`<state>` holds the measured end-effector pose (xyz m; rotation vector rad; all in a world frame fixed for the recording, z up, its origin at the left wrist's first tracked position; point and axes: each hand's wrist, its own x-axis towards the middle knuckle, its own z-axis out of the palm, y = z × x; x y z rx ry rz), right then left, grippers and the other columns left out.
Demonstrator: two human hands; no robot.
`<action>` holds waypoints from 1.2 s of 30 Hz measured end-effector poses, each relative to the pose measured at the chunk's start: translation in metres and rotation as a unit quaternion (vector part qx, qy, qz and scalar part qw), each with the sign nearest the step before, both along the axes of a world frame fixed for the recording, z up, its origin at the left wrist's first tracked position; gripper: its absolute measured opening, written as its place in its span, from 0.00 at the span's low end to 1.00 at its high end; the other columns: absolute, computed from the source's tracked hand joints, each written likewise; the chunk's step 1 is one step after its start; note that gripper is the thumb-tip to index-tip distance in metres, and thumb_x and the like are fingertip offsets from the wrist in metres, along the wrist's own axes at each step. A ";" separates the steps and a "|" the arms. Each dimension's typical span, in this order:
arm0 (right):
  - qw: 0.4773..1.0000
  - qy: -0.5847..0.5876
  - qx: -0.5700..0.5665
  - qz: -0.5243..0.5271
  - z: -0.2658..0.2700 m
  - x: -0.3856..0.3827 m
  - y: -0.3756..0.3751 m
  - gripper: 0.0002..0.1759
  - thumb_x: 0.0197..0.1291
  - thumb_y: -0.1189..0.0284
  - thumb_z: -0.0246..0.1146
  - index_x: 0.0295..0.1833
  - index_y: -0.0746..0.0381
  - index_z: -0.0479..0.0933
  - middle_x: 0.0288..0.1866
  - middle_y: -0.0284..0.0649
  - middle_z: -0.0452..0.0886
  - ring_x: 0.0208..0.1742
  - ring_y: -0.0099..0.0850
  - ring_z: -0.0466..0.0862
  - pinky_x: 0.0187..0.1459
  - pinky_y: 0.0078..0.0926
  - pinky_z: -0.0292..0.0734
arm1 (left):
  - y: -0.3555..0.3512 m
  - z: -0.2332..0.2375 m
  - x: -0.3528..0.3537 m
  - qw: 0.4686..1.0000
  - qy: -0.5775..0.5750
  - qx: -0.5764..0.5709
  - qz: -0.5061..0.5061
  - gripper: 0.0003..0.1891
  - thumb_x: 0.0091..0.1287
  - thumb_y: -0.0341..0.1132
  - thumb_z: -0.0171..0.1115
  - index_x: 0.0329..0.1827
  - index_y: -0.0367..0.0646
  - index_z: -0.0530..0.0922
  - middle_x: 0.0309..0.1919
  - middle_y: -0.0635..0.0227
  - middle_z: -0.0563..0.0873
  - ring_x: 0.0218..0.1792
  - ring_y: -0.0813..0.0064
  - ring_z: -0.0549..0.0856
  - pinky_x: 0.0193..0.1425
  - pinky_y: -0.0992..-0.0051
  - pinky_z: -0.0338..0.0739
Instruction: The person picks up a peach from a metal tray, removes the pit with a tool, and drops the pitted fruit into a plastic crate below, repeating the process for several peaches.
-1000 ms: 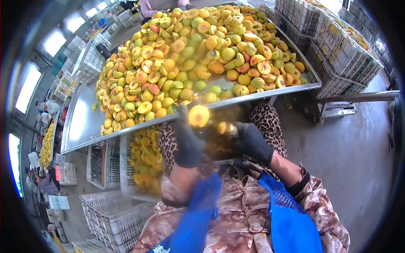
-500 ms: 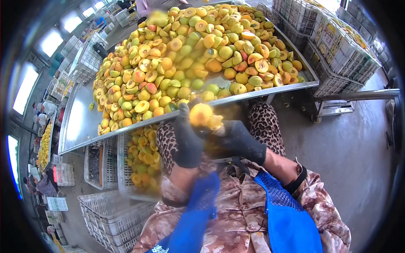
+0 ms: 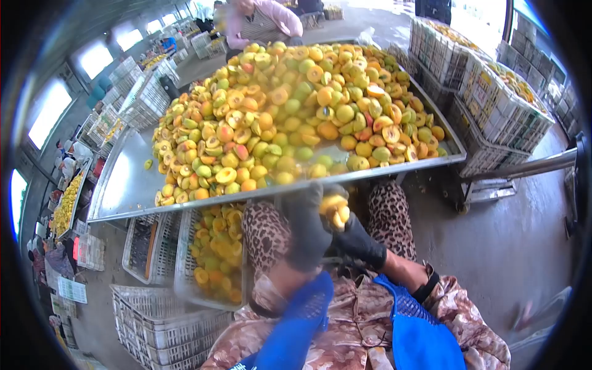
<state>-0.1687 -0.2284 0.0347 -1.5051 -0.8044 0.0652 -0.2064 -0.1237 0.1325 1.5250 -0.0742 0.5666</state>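
Observation:
My left hand (image 3: 306,228), in a dark glove and blurred, is closed at the left side of a cut yellow peach (image 3: 335,211). From below and to the right, my right hand (image 3: 362,242), gloved as well, closes on the same fruit, whose flesh looks split and uneven. Most of my fingertips are hidden behind the fruit and gloves. Both hands are above my lap, just in front of the near rim of a metal table (image 3: 271,190). On that table lies a large heap of peaches (image 3: 240,132), many halved, some showing pits or hollows.
Under the table, a crate of peach halves (image 3: 217,253) stands left of my knees. Stacked white crates (image 3: 163,320) sit on the floor at lower left. More filled crates (image 3: 502,92) stand on a trolley at right. Across the table is another person (image 3: 265,21).
My view has tipped up, bringing the person opposite into sight. My hands, still together around the peach, appear lower and slightly right in the view.

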 end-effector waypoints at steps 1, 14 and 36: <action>0.990 0.123 0.053 0.050 0.008 -0.001 -0.002 0.16 0.76 0.62 0.59 0.58 0.62 0.77 0.44 0.34 0.82 0.44 0.23 0.81 0.46 0.30 0.80 | -0.003 0.005 -0.002 0.996 0.041 -0.074 -0.035 0.25 0.85 0.46 0.48 0.39 0.35 0.85 0.34 0.58 0.89 0.37 0.69 0.88 0.42 0.71 0.83; 0.961 -0.016 -0.108 0.253 -0.082 0.042 0.015 0.17 0.75 0.64 0.56 0.34 0.60 0.82 0.25 0.37 0.80 0.25 0.35 0.81 0.29 0.37 0.78 | 0.116 -0.024 0.007 0.978 0.119 -0.137 0.104 0.24 0.82 0.48 0.54 0.42 0.32 0.85 0.37 0.60 0.88 0.38 0.66 0.88 0.45 0.71 0.82; 0.877 -0.131 -0.169 -0.431 0.003 0.317 -0.142 0.20 0.50 0.71 0.74 0.51 0.60 0.82 0.49 0.48 0.85 0.53 0.50 0.84 0.53 0.42 0.81 | 0.083 -0.062 0.438 0.765 -0.140 0.629 0.002 0.24 0.63 0.51 0.73 0.53 0.41 0.86 0.55 0.53 0.86 0.60 0.50 0.82 0.73 0.52 0.69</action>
